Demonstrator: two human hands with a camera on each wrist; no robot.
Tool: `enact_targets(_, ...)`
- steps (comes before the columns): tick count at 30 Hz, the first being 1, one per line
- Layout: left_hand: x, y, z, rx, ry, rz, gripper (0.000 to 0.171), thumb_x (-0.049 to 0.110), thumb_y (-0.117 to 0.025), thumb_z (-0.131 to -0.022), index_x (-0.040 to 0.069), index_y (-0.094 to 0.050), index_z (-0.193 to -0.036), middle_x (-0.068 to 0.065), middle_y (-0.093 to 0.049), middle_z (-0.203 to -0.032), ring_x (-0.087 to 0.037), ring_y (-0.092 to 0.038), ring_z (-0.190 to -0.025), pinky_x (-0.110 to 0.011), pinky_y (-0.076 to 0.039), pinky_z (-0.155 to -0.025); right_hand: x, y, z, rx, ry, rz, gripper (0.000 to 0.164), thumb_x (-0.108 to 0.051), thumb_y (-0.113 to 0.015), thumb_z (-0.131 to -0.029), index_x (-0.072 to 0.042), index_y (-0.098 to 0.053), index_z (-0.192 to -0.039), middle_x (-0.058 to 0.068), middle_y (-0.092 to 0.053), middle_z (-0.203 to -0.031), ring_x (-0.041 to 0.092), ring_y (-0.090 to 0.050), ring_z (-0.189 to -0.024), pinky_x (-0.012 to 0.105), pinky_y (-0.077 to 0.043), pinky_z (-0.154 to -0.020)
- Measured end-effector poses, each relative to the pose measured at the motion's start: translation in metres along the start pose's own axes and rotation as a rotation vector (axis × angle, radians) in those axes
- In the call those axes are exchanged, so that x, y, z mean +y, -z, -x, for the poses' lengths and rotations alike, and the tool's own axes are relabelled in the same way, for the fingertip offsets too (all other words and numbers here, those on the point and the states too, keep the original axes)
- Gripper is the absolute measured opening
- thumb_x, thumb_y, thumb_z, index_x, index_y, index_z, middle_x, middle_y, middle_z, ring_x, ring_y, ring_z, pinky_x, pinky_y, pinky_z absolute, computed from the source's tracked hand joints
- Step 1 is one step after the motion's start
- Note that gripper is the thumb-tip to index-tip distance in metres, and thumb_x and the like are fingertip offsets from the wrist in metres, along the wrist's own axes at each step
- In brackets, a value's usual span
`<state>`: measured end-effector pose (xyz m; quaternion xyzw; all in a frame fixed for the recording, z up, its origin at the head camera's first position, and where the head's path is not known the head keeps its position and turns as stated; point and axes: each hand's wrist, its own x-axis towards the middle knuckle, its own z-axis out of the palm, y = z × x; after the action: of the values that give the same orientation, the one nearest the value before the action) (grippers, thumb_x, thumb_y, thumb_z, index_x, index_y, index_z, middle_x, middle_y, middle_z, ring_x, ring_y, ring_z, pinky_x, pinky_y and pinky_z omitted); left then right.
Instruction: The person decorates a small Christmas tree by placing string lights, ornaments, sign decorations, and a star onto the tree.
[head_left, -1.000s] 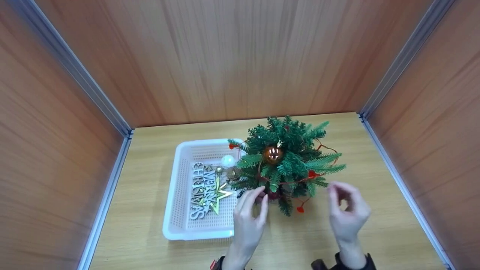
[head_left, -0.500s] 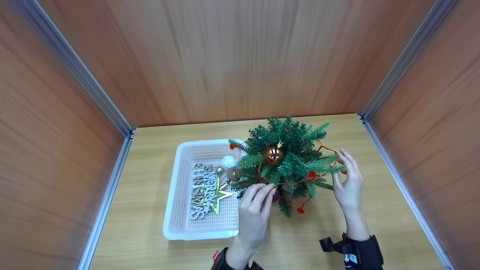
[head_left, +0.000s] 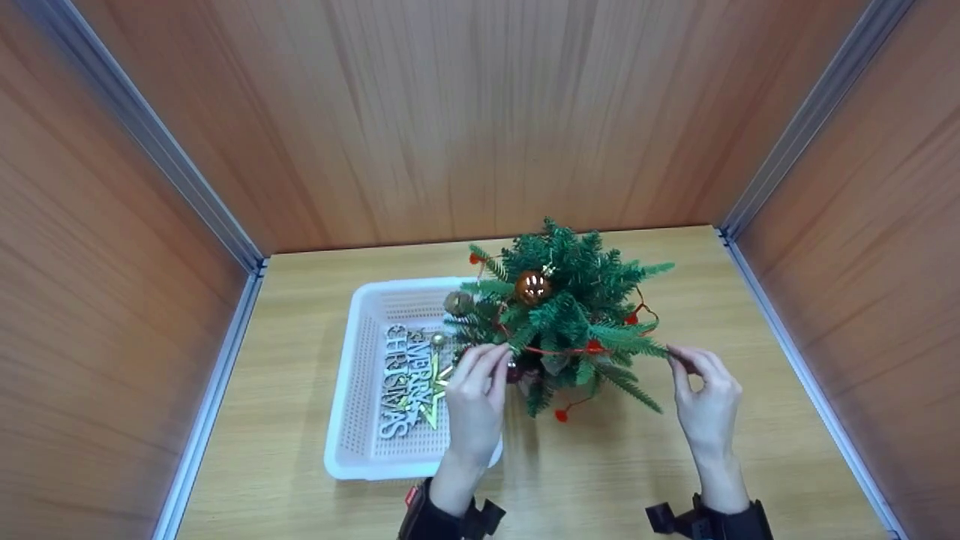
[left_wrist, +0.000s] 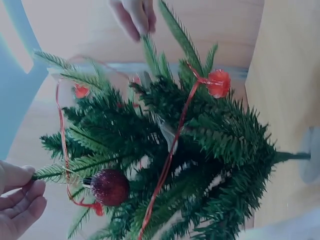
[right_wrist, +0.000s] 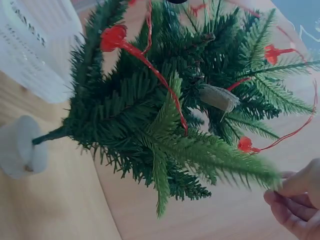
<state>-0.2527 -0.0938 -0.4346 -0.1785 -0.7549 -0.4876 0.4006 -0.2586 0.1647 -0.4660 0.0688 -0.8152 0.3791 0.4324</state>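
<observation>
A small artificial Christmas tree [head_left: 562,300] stands between the hands, its trunk set in a pale round base [right_wrist: 22,147]. My left hand [head_left: 474,397] pinches a branch tip at the front left, near a dark red glittery ball [left_wrist: 110,188]. On the right side, my right hand [head_left: 705,394] pinches the tip of another branch [right_wrist: 225,162] between thumb and fingers. A red string with small red ornaments [left_wrist: 218,83] winds around the tree. A shiny copper ball [head_left: 532,287] hangs near the top, and a brownish ball [head_left: 458,303] on the left.
Left of the tree is a white plastic basket [head_left: 341,420], partly overlapped by the branches and the left forearm. Inside are silver "Merry Christmas" lettering [head_left: 405,386], a gold-green star [head_left: 431,397] and a small gold ball [head_left: 438,340]. Wooden panels surround the tabletop.
My right hand has gone from beside the tree to pinching a branch tip. My left hand has shifted left. The tree has turned, its copper ball moving left and back.
</observation>
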Motion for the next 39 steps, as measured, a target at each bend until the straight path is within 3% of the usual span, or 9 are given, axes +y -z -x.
enact_targets(6, -0.021, 0.006, -0.015, 0.02, 0.052, 0.017, 0.012, -0.005, -0.064, -0.075, -0.005, -0.065, -0.088, -0.011, -0.062, -0.084, -0.02, -0.06, -0.074, -0.02, -0.05, -0.068, -0.017, 0.0, 0.016, -0.029, 0.063, -0.078, 0.028, 0.022, -0.07, -0.058, 0.004, -0.066, -0.08, 0.012, -0.064, -0.076, 0.01, -0.057, -0.064, 0.009, -0.045, -0.063)
enact_targets(14, -0.049, 0.011, -0.041, -0.036, 0.196, 0.153, 0.01, -0.002, -0.065, -0.076, -0.005, -0.067, -0.086, -0.013, -0.065, -0.081, -0.021, -0.062, -0.072, -0.025, -0.052, -0.067, -0.066, -0.012, 0.03, -0.097, 0.112, -0.261, 0.031, 0.025, -0.066, -0.055, 0.009, -0.065, -0.083, 0.018, -0.063, -0.08, 0.017, -0.06, -0.067, 0.014, -0.048, -0.065)
enact_targets(19, -0.045, 0.015, -0.059, -0.034, 0.254, 0.198, 0.009, -0.008, -0.063, -0.076, -0.01, -0.065, -0.084, -0.02, -0.063, -0.079, -0.029, -0.062, -0.07, -0.03, -0.052, -0.066, -0.086, -0.021, 0.034, -0.143, 0.124, -0.306, 0.034, 0.025, -0.067, -0.054, 0.008, -0.065, -0.084, 0.019, -0.062, -0.082, 0.021, -0.061, -0.067, 0.016, -0.049, -0.066)
enact_targets(24, -0.043, 0.016, -0.073, -0.032, 0.353, 0.277, 0.009, -0.01, -0.061, -0.077, -0.015, -0.063, -0.085, -0.026, -0.062, -0.082, -0.034, -0.061, -0.072, -0.027, -0.052, -0.067, -0.097, -0.028, 0.035, -0.173, 0.112, -0.352, 0.035, 0.025, -0.067, -0.056, 0.008, -0.065, -0.087, 0.02, -0.062, -0.084, 0.02, -0.061, -0.07, 0.017, -0.049, -0.067)
enact_targets(32, -0.049, 0.017, -0.077, 0.031, 0.441, 0.35, 0.013, -0.01, -0.059, -0.079, -0.017, -0.061, -0.089, -0.027, -0.062, -0.084, -0.039, -0.06, -0.075, -0.027, -0.052, -0.068, -0.102, -0.028, 0.029, -0.226, 0.124, -0.386, 0.038, 0.025, -0.066, -0.058, 0.01, -0.062, -0.093, 0.022, -0.06, -0.093, 0.022, -0.062, -0.075, 0.02, -0.05, -0.068)
enact_targets(36, -0.048, 0.019, -0.076, 0.01, 0.451, 0.346, 0.019, -0.01, -0.056, -0.081, -0.018, -0.058, -0.098, -0.029, -0.06, -0.091, -0.037, -0.06, -0.082, -0.029, -0.051, -0.073, -0.1, -0.024, 0.022, -0.239, 0.134, -0.381, 0.041, 0.024, -0.065, -0.059, 0.012, -0.061, -0.097, 0.025, -0.059, -0.097, 0.021, -0.061, -0.077, 0.021, -0.05, -0.07)
enact_targets(39, -0.051, 0.019, -0.07, -0.028, 0.436, 0.295, 0.024, -0.002, -0.056, -0.084, -0.012, -0.057, -0.106, -0.025, -0.06, -0.1, -0.032, -0.06, -0.086, -0.029, -0.05, -0.077, -0.095, -0.019, 0.017, -0.222, 0.144, -0.39, 0.039, 0.022, -0.064, -0.062, 0.013, -0.059, -0.1, 0.027, -0.059, -0.098, 0.018, -0.061, -0.081, 0.019, -0.049, -0.07)
